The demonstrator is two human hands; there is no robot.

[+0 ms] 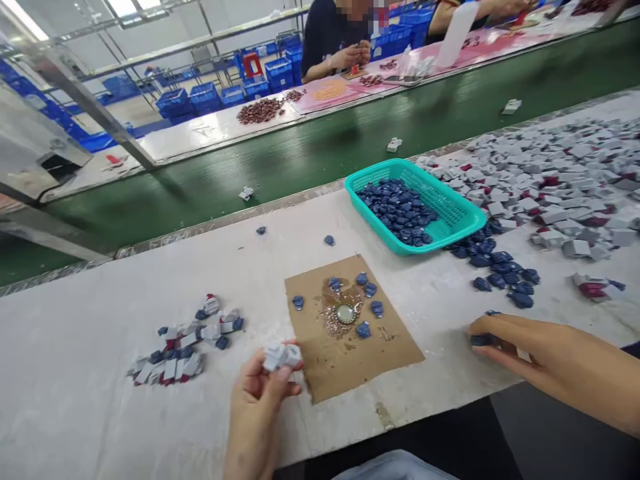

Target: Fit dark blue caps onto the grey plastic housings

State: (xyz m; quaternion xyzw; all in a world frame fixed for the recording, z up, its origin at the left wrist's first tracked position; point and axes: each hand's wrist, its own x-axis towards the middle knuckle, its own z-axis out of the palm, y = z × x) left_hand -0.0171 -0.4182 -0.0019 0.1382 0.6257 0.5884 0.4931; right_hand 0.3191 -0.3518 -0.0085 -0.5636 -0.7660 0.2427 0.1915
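My left hand is raised over the table's near edge, fingers pinched on a small grey plastic part. My right hand lies on the table at the right, fingertips closed on a dark blue piece. Between them lies a brown cardboard sheet with a small round dish, tiny metal bits and several blue pieces on it. A pile of assembled grey, red and blue parts sits left of my left hand.
A teal basket holds blue pieces, with more spilled beside it. A large heap of grey parts fills the right. A green conveyor belt runs behind. A person works across it beside blue crates.
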